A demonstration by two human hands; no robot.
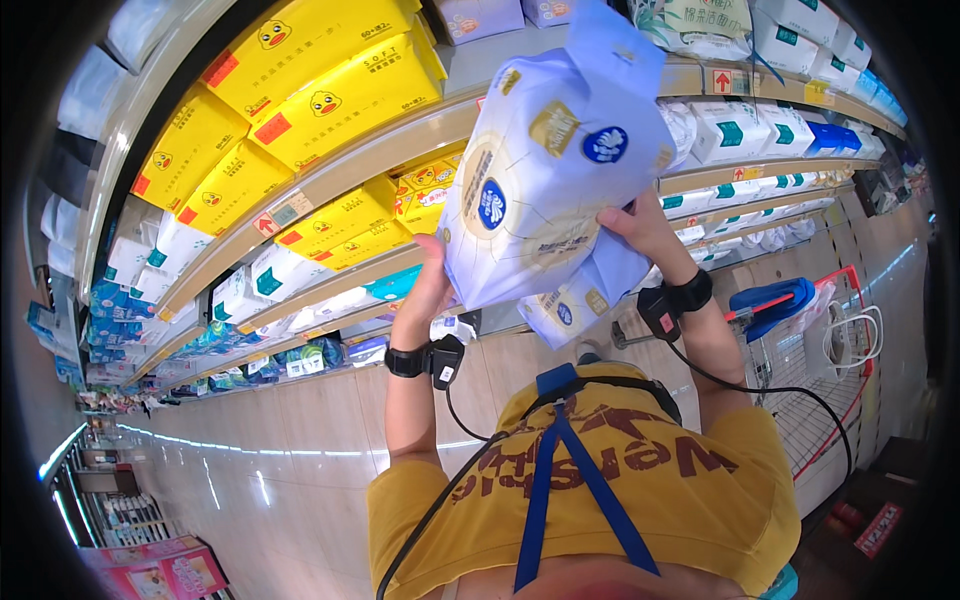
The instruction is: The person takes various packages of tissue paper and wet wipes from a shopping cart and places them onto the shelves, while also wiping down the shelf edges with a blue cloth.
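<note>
A large lavender-and-white plastic pack of soft tissues [540,165] with round blue logos is held up before the shelves. My left hand [435,277] presses against its lower left side, the thumb at its edge. At its lower right, my right hand [637,229] grips it, with the thumb on the front. A lavender flap stands up at its top. Just below my right hand hangs another lavender part or pack [570,304] with the same print; whether it is joined to the large pack I cannot tell. Both wrists wear black straps with small cabled boxes.
Yellow tissue packs [345,82] with duck faces fill the shelves at the left. White packs with green labels [727,131] line the shelves at the right. A wire shopping cart with a red rim [855,281] stands at the right, holding a blue item and a white bag.
</note>
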